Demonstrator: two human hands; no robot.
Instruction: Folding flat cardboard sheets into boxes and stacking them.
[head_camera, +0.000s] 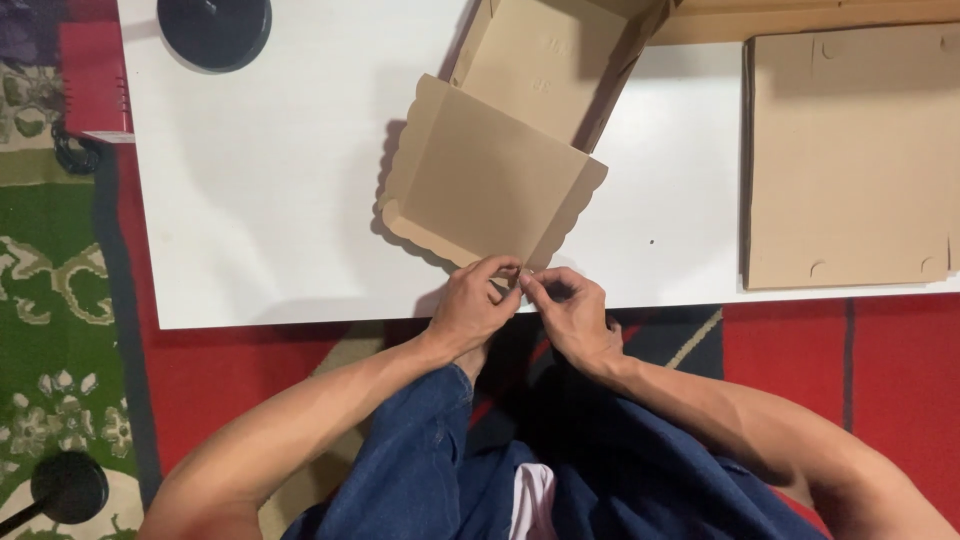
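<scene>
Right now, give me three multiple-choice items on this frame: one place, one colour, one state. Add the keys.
1. Where are both hands?
A. at the near corner of the cardboard box
B. on the flat stack
C. on the black disc

2. What colour is the table top?
A. red
B. white
C. green

3. How does the box lid stand?
A. shut flat
B. torn off
C. open, still attached

Key:
1 A: the left hand and right hand pinch the corner of the cardboard box.
2 B: the table is white.
3 C: the lid is folded back from the tray.
</scene>
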